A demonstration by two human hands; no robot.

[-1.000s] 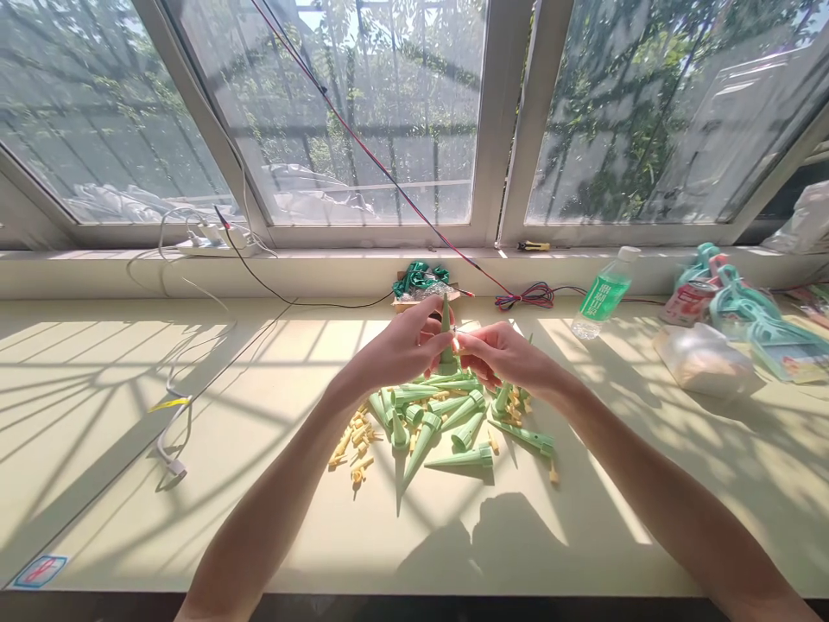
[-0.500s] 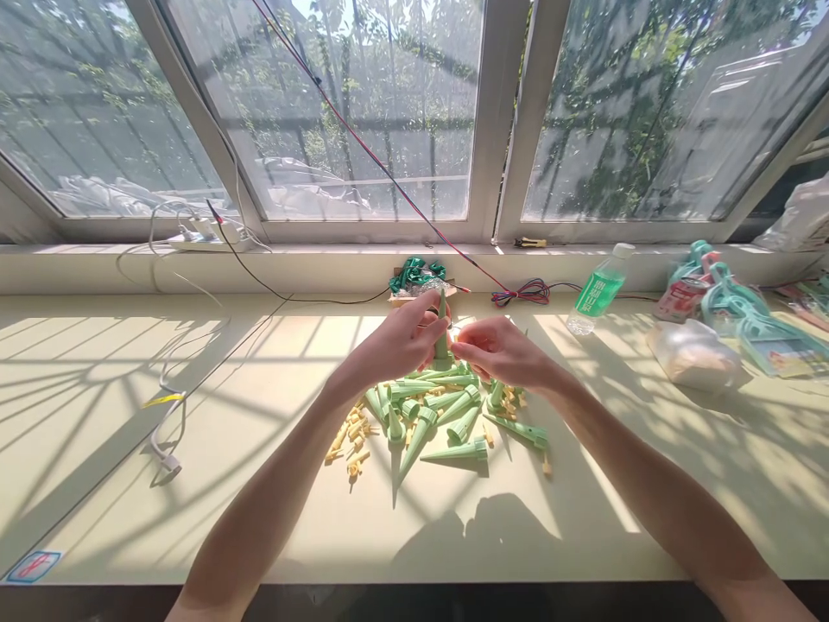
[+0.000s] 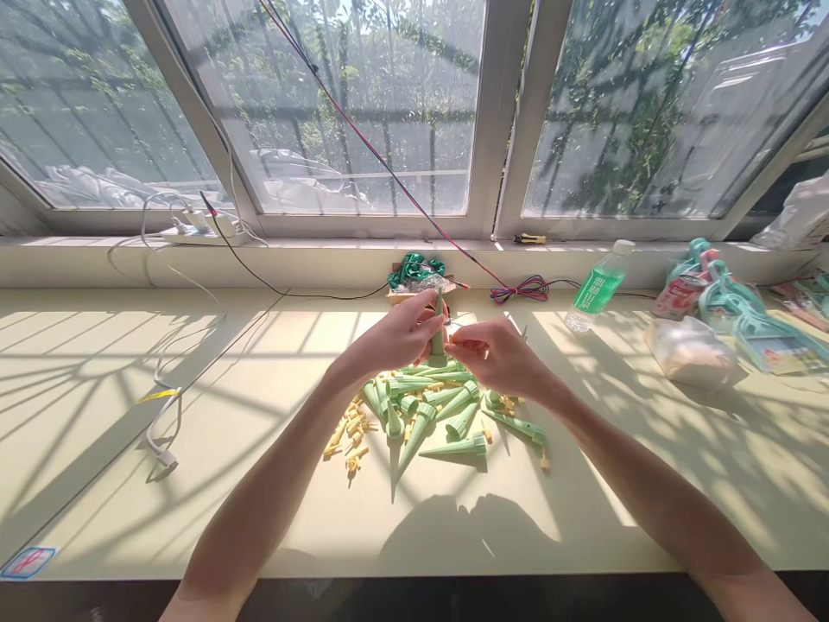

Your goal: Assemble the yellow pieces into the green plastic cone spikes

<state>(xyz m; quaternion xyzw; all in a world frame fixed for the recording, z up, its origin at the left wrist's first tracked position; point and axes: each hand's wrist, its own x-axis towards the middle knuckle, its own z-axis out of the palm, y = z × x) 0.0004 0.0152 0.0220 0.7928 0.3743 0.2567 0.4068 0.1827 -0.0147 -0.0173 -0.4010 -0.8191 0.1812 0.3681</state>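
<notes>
My left hand [image 3: 418, 328] is closed around a green plastic watering spike [image 3: 439, 333], held upright with its point up and its wide collar at the bottom. Beside that collar, my right hand [image 3: 492, 350] is pinched closed at the spike's right side; its fingertips hide most of whatever small piece is between them. Below both hands lies a pile of similar green spikes [image 3: 463, 447], pointing various ways. Small yellow valve pieces [image 3: 355, 432] are scattered left of the pile, and a few more lie among the spikes and to their right.
Behind the hands sits a small box with green material [image 3: 414, 272]. Farther right are a coiled red-black cable [image 3: 522, 289], a green-labelled bottle [image 3: 599, 289], a can [image 3: 678, 295] and a plastic-wrapped bundle [image 3: 690, 354]. A white cable [image 3: 165, 423] lies at left. Windows rise behind the table.
My right hand has shifted slightly left, closer against the spike's lower end. The left hand keeps its hold, and the view has tilted a little.
</notes>
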